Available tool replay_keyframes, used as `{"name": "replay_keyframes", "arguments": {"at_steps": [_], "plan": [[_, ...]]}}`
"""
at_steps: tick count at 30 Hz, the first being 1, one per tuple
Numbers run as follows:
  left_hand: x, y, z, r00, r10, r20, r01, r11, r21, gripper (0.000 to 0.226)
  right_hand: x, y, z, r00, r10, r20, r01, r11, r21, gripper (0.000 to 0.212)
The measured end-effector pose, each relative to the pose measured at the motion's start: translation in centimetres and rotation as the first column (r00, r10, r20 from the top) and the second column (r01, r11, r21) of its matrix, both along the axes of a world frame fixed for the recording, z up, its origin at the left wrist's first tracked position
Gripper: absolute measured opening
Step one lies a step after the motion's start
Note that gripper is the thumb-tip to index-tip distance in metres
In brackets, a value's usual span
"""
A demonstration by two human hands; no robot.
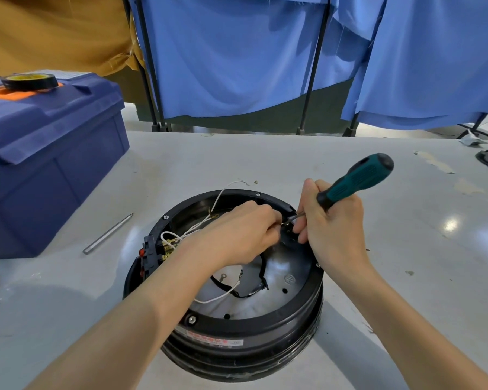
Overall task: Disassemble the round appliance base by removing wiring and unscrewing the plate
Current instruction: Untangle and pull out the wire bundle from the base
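Round base (237, 330) nearest, centre of tabletop (406, 235). Left hand (237, 235) fingers pinched on sth small by far rim, prob. a connector; right hand (333, 220) wrapped round screwdriver (355, 181), tip there too. Risk: tip slipping into left fingers or loose white wires (217, 296), since crowded, angled. Toolbox (48, 153) beyond.

Workshop bench: blue toolbox (48, 153), tape roll (28, 81), loose screwdriver bit (107, 234), blue cloth screens (231, 52).
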State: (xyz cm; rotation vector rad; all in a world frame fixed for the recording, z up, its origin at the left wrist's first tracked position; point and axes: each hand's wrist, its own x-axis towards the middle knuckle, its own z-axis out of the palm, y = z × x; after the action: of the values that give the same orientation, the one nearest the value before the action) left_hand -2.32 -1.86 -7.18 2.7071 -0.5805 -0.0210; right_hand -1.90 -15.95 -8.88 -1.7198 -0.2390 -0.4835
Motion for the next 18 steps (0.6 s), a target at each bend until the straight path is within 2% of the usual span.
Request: {"name": "replay_keyframes", "arguments": {"at_steps": [7, 9, 11, 14, 18], "plan": [[-0.3, 0.5, -0.4, 0.999, 0.011, -0.036, -0.012, 1.000, -0.014, 0.025, -0.2, 0.0, 0.3, 0.999, 0.038, -0.007, -0.038, 0.999, 0.004, 0.040], [-0.4, 1.0, -0.6, 0.999, 0.038, -0.039, -0.040, 0.999, -0.032, 0.021, -0.3, -0.1, 0.8, 1.000, 0.018, 0.002, -0.019, 0.994, 0.111, 0.041], [-0.3, 1.5, -0.6, 0.995, 0.089, -0.053, -0.092, 0.995, -0.045, 0.031, 0.2, -1.0, 1.6, 0.998, -0.057, 0.035, 0.048, 0.976, 0.213, 0.045], [-0.2, 2.2, -0.6, 0.986, 0.155, -0.054, -0.158, 0.986, -0.060, 0.037, 2.0, -3.3, 1.9, 0.988, -0.139, 0.072, 0.132, 0.987, 0.091, 0.048], [-0.6, 1.9, -0.2, 0.986, 0.167, -0.010, -0.167, 0.981, -0.103, 0.023, 4.2, -5.4, -0.1, 0.993, 0.004, -0.121, -0.019, 0.992, -0.128, 0.027]]}}
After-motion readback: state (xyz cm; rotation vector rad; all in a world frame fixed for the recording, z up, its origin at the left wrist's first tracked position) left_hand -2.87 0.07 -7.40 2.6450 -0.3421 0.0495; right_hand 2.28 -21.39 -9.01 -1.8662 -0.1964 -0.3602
